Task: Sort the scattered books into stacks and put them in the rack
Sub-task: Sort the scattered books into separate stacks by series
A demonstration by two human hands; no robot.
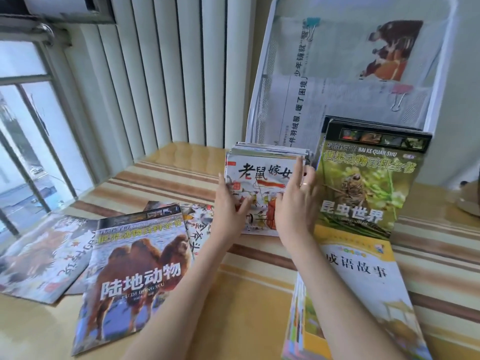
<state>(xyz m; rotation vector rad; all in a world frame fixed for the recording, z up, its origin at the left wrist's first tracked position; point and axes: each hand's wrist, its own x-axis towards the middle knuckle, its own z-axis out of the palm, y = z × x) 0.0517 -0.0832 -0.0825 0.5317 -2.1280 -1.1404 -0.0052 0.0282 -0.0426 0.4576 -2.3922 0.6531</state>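
A stack of thin picture books [262, 175], white cover with black brush lettering on top, stands tilted at the middle of the table. My left hand [230, 207] presses its left edge and my right hand [297, 203] grips its right side, fingers spread over the cover. A green insect book [363, 183] tops a stack at the right. Below that lies a yellow-and-white story book stack [358, 287]. A camel book [135, 281] lies at the lower left over other scattered books [44, 253]. The white mesh rack [439, 81] stands behind.
The rack holds newspaper sheets [345, 105] fastened with binder clips. A white radiator [155, 74] lines the back wall and a window [26, 152] is at the left. The striped yellow tablecloth [246, 302] shows between the books. A metal object [467, 201] sits at the right edge.
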